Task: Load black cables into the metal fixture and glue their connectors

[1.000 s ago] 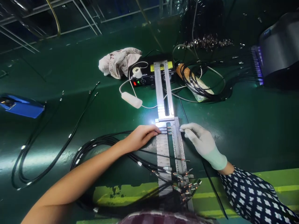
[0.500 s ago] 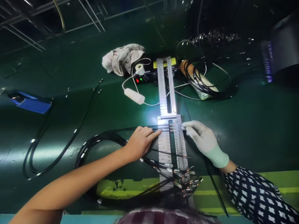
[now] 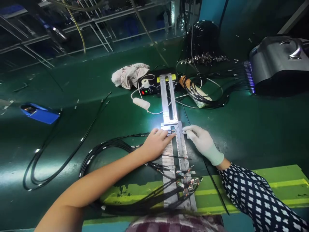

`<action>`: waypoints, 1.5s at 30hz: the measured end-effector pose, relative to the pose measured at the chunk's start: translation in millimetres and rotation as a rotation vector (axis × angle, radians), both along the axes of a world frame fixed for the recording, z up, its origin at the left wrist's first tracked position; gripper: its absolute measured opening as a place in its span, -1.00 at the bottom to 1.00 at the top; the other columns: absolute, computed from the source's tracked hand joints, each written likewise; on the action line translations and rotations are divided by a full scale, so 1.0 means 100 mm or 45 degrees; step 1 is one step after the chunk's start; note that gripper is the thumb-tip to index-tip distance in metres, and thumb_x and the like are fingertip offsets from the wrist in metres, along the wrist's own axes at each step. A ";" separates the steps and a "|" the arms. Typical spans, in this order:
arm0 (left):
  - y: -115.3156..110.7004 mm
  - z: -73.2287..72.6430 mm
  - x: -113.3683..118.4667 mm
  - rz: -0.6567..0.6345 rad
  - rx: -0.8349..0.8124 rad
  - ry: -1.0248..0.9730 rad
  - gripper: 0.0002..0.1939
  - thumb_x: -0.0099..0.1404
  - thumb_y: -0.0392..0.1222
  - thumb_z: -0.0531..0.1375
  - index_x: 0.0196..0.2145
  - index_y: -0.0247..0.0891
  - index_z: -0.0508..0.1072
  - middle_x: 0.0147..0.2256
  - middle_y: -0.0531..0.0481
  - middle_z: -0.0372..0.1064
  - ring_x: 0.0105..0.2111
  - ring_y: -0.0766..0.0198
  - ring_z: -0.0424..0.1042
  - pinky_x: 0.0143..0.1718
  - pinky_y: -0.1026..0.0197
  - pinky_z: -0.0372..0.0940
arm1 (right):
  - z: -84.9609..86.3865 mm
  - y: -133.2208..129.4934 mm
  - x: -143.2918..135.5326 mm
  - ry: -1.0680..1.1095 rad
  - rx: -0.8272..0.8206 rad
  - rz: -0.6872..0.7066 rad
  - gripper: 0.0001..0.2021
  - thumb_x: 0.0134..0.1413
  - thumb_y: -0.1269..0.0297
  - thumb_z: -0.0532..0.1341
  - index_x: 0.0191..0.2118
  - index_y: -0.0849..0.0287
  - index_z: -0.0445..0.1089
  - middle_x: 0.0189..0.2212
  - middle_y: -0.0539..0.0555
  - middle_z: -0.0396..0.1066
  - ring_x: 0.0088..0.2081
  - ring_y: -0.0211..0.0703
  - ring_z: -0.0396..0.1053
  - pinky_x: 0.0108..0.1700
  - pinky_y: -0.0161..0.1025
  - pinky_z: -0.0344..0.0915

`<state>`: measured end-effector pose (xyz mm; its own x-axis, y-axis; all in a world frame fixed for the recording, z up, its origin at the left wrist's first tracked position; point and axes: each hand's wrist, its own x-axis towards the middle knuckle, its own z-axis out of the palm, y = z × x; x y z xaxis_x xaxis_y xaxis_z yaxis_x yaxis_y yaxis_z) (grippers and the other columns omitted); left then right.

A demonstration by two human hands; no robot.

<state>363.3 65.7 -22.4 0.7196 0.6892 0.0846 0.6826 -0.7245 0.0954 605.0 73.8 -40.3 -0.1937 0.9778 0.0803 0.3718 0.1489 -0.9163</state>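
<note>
My bare left hand (image 3: 155,144) lies over the upper part of a long slotted metal fixture (image 3: 169,149). Its fingers press several thin black cables (image 3: 125,138) there, and the index fingertip reaches the small metal cable ends (image 3: 173,130) over the slot. My right hand (image 3: 201,140), in a white glove, is at the fixture's right edge. Thumb and index finger are pinched together; whatever they hold is too small to make out. Below the left hand, more black cables with metal connectors and bared coloured wires (image 3: 187,183) lie across the fixture.
Behind the fixture stand a black control box (image 3: 154,89), a crumpled cloth (image 3: 130,75) and a white inline switch (image 3: 141,103). A blue-handled tool (image 3: 41,113) lies left. Coiled cables on a wrapped bundle (image 3: 196,91) and a grey machine (image 3: 277,61) are right.
The view has tilted up, showing more of the grey machine. My left hand has slid right along the cables, its index finger now over the slot. My right hand stays pinched by the fixture's edge.
</note>
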 end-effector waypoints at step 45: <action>-0.18 -0.08 -0.36 0.174 0.034 -0.257 -0.65 0.49 -0.28 -0.05 0.09 -0.19 0.42 -0.30 -0.09 0.28 -0.31 0.22 0.19 -0.30 0.20 0.14 | 0.00 0.01 0.05 -0.121 0.009 0.061 -0.79 0.31 0.22 0.09 -0.15 0.01 0.48 -0.19 -0.02 0.49 -0.15 -0.08 0.44 -0.10 -0.17 0.33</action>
<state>327.8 47.2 -30.8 0.5863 0.7747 0.2368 0.7438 -0.6306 0.2215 609.8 74.6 -40.8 -0.2472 0.9667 0.0665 0.4493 0.1752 -0.8760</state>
